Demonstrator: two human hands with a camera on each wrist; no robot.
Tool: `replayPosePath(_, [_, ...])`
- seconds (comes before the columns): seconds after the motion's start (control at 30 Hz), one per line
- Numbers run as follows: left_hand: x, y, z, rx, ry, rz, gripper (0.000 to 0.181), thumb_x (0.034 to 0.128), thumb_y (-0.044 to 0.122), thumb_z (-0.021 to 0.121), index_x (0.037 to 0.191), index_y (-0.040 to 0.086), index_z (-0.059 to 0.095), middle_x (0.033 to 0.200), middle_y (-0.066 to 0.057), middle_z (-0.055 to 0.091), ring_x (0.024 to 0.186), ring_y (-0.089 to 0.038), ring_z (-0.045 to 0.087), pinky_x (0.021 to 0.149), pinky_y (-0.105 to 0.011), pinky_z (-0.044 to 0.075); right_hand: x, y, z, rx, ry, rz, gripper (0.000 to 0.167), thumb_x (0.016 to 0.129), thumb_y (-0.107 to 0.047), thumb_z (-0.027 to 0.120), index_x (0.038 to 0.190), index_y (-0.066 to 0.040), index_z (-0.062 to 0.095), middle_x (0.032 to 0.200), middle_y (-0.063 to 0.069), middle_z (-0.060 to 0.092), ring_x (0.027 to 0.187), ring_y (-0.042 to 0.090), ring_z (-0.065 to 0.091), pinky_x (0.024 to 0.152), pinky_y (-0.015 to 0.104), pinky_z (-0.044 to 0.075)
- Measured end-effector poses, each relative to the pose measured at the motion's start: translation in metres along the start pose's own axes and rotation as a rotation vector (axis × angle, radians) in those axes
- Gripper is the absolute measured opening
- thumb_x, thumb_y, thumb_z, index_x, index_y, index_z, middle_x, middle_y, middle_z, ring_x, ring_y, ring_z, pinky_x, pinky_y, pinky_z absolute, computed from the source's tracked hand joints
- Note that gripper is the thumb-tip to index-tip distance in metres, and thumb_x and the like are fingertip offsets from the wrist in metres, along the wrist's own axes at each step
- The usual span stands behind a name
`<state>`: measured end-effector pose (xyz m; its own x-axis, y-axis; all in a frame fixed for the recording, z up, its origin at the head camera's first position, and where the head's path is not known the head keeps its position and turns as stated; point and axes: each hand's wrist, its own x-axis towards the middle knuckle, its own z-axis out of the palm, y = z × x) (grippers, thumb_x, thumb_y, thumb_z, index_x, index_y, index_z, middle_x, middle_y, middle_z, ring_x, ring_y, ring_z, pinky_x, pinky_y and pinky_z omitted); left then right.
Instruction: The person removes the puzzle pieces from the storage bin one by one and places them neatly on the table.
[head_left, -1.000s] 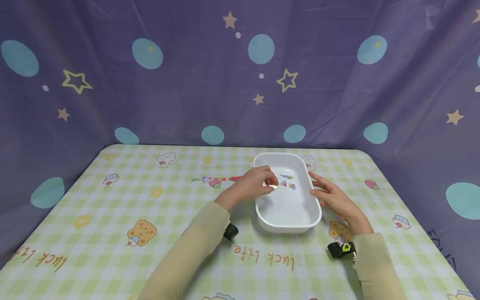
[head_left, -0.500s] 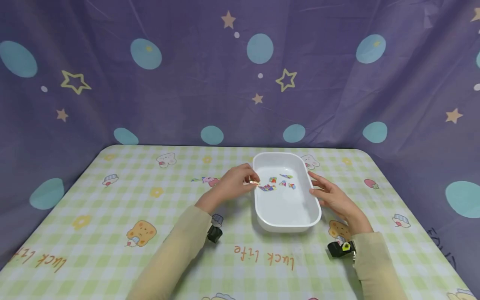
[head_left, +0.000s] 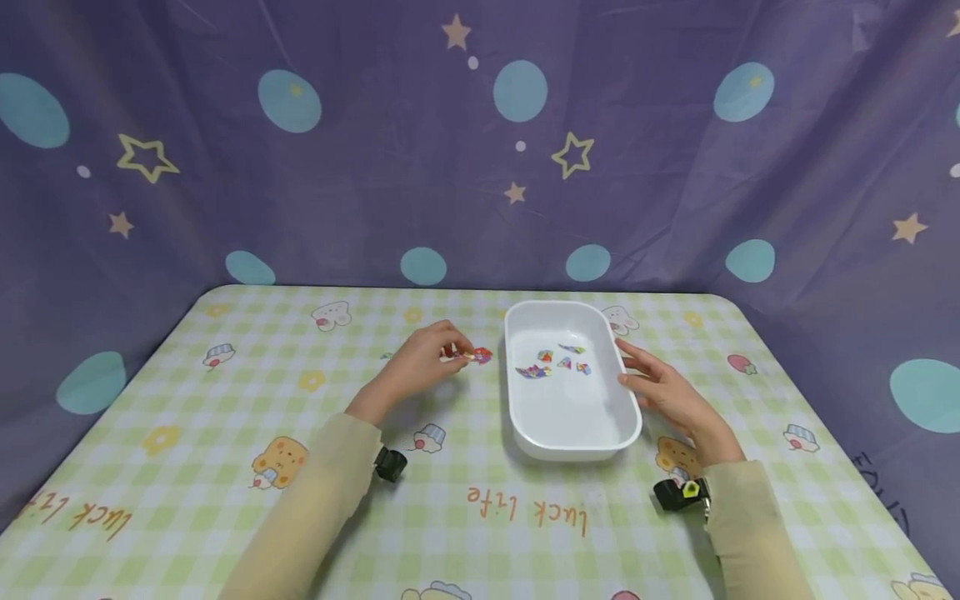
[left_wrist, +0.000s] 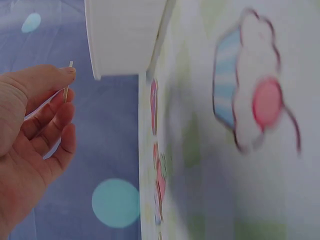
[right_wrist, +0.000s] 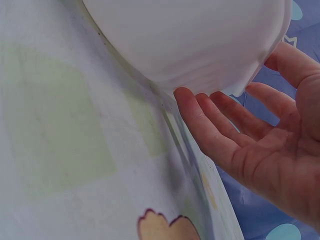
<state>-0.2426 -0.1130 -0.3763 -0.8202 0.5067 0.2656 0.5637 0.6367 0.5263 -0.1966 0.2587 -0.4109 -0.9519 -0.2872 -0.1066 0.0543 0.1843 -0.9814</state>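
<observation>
My left hand (head_left: 420, 360) is over the table, left of a white rectangular container (head_left: 573, 421). Between thumb and fingers it pinches a small, thin flat piece (left_wrist: 67, 82), seen edge-on in the left wrist view. A red flat piece (head_left: 482, 356) lies on the table just past the fingertips. Several small, colourful flat pieces lie inside the container, among them a longer purplish piece (head_left: 534, 372). My right hand (head_left: 671, 396) touches the container's right side, its fingers slightly bent against the outer wall and the thumb near the rim.
The table has a green-and-white checked cloth (head_left: 225, 533) with printed cartoons. Behind it hangs a purple curtain (head_left: 390, 183) with stars and blue ovals. A green bit (head_left: 386, 356) shows left of my left hand.
My left hand has drawn out of the container leftward, carrying the thin piece, and is now over the table. The right hand and the container have stayed in place.
</observation>
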Motion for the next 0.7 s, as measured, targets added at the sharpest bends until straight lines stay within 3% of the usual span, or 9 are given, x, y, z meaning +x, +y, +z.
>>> replayPosePath(0.33, [-0.015, -0.026, -0.013, 0.002, 0.045, -0.055, 0.011, 0.0829, 0.015, 0.064, 0.093, 0.011, 0.068, 0.090, 0.002, 0.059, 0.078, -0.013, 0.054, 0.070, -0.029, 0.045, 0.000, -0.001, 0.000, 0.015, -0.015, -0.015, 0.066, 0.092, -0.021, 0.053, 0.146, -0.017, 0.017, 0.141, 0.022, 0.026, 0.105, 0.008, 0.053, 0.080, 0.029, 0.050])
replayPosePath(0.7, [-0.033, -0.056, -0.030, 0.041, 0.040, -0.129, 0.015, 0.0829, 0.013, 0.064, 0.096, 0.009, 0.068, 0.091, 0.000, 0.059, 0.081, -0.016, 0.056, 0.073, -0.033, 0.045, 0.001, -0.001, 0.000, 0.016, -0.020, -0.013, 0.066, 0.092, -0.019, 0.053, 0.147, -0.016, 0.015, 0.142, 0.023, 0.025, 0.104, 0.005, 0.053, 0.081, 0.028, 0.049])
